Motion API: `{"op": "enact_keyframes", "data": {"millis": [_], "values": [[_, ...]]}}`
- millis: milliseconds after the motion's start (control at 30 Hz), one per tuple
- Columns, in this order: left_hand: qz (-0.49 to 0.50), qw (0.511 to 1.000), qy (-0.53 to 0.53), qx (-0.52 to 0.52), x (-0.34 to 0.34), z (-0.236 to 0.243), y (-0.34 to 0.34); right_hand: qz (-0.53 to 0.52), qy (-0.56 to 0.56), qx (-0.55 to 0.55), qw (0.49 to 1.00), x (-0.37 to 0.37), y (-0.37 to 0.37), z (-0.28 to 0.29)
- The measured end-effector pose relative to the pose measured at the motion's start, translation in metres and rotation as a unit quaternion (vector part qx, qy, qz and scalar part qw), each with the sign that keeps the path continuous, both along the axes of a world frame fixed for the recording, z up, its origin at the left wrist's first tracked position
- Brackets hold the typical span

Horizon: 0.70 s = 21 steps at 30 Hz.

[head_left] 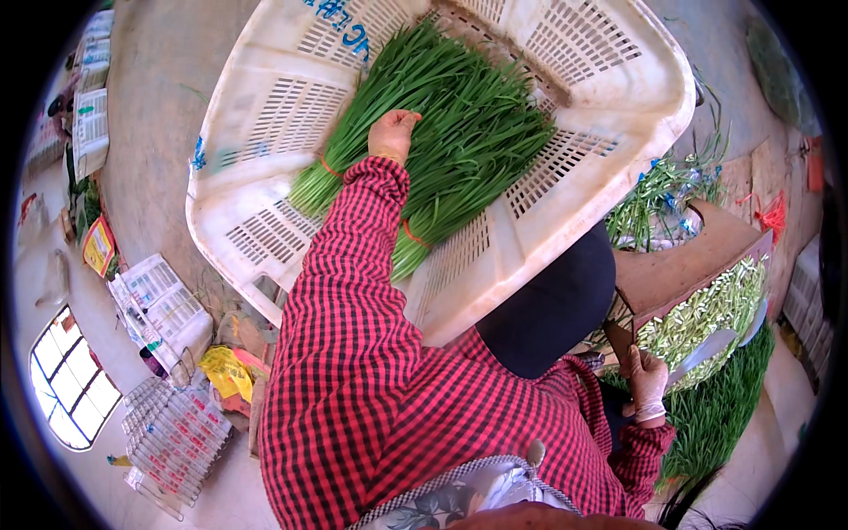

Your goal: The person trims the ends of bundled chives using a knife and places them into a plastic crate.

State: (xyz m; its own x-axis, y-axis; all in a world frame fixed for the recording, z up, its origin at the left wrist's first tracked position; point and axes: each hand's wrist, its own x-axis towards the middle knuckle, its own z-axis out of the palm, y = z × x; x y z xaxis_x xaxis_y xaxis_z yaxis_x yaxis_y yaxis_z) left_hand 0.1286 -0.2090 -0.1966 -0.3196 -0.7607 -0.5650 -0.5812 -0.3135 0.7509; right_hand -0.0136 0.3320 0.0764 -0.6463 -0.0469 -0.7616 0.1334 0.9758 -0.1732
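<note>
My left hand (393,137) reaches into a white plastic crate (609,146). Its fingers are curled together over the leaves of a chive bundle (375,115); whether they pinch any leaf is hidden. A red band ties that bundle's pale stems. Beside it lies another banded chive bundle (468,168), stems toward me. Low on the right, my right hand (647,382) wears a thin, clear glove. It is closed at the near end of a knife, whose broad metal blade (702,356) points away over cut pale stem ends; the handle is hidden in the hand.
A brown board box (689,261) stands at my right, with chopped stem ends (707,327) beside it. More chives (720,415) lie beyond my right hand. Loose leaves (654,199) are on the floor. White crates (163,300) and a yellow bag (227,373) are at the left.
</note>
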Motion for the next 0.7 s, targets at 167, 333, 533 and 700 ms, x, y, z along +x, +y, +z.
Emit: {"op": "enact_keyframes", "data": {"millis": [167, 333, 533, 700], "values": [[0.063, 0.974, 0.187, 0.111, -0.047, 0.081, 0.031, 0.018, 0.039, -0.049, 0.998, 0.010, 0.002, -0.002], [-0.081, 0.933, 0.344, 0.069, -0.108, 0.247, 0.131, 0.099, 0.213, -0.066, 0.970, 0.020, 0.001, 0.028], [-0.656, 0.685, 0.202, 0.244, -0.085, 0.311, 0.249, -0.067, 0.396, -0.033, 0.915, 0.041, 0.112, 0.062], [-0.742, 0.638, 0.164, 0.124, -0.061, 0.295, 0.336, -0.297, 0.355, 0.110, 0.879, 0.156, 0.267, 0.060]]}}
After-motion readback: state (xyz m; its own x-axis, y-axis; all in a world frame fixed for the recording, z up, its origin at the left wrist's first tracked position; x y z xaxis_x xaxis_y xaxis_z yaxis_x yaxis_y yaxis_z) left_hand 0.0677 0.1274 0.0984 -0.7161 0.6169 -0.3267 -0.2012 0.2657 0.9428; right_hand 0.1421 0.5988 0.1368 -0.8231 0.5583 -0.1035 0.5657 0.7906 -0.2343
